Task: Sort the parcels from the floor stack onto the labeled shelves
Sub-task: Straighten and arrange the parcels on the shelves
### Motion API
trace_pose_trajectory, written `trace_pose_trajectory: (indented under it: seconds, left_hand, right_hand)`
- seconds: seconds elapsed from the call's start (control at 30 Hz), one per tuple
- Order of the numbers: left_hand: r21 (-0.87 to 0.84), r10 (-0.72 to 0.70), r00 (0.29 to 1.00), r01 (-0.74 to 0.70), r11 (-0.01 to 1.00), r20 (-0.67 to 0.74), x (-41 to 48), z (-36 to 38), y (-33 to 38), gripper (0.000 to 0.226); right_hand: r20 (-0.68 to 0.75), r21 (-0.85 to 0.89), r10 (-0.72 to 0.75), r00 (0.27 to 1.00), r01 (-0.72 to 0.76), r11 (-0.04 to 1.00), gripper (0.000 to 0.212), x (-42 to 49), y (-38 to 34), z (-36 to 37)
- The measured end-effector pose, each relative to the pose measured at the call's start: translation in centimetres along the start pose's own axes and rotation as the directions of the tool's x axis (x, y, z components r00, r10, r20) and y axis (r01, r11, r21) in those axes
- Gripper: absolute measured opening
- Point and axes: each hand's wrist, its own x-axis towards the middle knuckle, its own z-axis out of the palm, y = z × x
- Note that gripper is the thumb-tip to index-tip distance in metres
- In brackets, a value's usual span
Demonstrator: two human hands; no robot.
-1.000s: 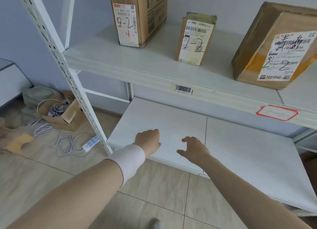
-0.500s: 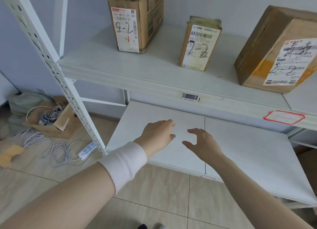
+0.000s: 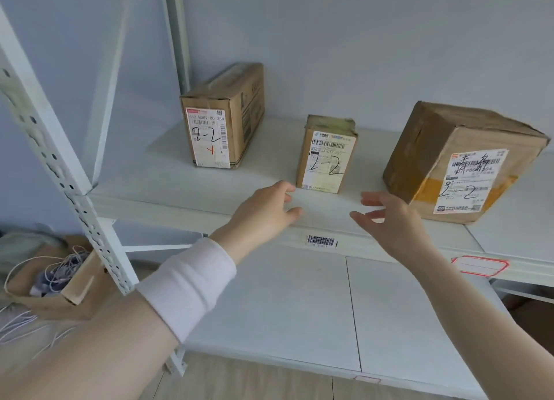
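A: Rack first. The upper shelf (image 3: 168, 186) carries three taped cardboard parcels, each hand-marked "2-2". The lower shelf (image 3: 284, 303) sits below. Floor stack not in view.

B: Sizes?

A: Large crumpled parcel (image 3: 458, 159) at right, turned corner-on. Tall parcel (image 3: 221, 123) at left, upright, near the back post. Small parcel (image 3: 326, 156) between them, upright, label facing out.

B: Hands?

A: Left hand (image 3: 263, 210), with a white wristband (image 3: 192, 285) on its forearm, and right hand (image 3: 392, 219). Both empty, fingers spread and loosely bent, flanking the small parcel. Left fingertips are just beside its lower left corner; contact, cannot tell. The right hand is apart from it, in front of the large parcel's lower corner.

B: How would the small one handle?

A: My guess: light, stiff card, slick where taped. Narrow base, so it tips easily. Take the two side faces, low to mid, palms inward.

B: Versus a second ago?

A: The hands were lower, at the lower shelf's front. Now they are raised to the upper shelf's edge and look wider apart. The view has tilted up, and the barcode sticker (image 3: 320, 240) shows below and between the hands.
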Motion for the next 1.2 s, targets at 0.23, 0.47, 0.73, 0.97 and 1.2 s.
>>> trace_pose_trajectory:
  seconds: [0.23,0.47,0.73,0.97,1.2]
  left_hand:
    - [-0.197,-0.115,0.992,0.102,0.975,-0.058,7.1,2.0,-0.5,0.091]
    - [-0.28,-0.14,0.99,0.128,0.951,-0.023,10.6,3.9,-0.7,0.1]
    - [-0.379,-0.079,0.995,0.051,0.924,-0.058,12.8,3.8,-1.2,0.064]
    - [-0.412,-0.035,0.997,0.004,0.911,-0.067,14.9,2.7,-1.9,0.064]
    - [-0.42,-0.017,0.998,-0.008,0.908,-0.056,16.4,2.3,-2.4,0.064]
  right_hand:
    - [0.005,0.259,0.11,0.994,-0.107,0.96,0.082,6.8,3.0,1.5]
    - [0.139,0.539,0.027,0.99,-0.098,0.837,0.092,10.6,4.0,3.6]
    - [0.116,0.625,-0.048,0.992,-0.036,0.78,0.077,13.0,4.2,5.6]
    - [0.101,0.639,-0.026,0.995,-0.045,0.768,0.077,15.1,3.4,6.2]
    - [0.099,0.625,-0.031,0.995,-0.038,0.779,0.076,16.7,3.3,6.8]
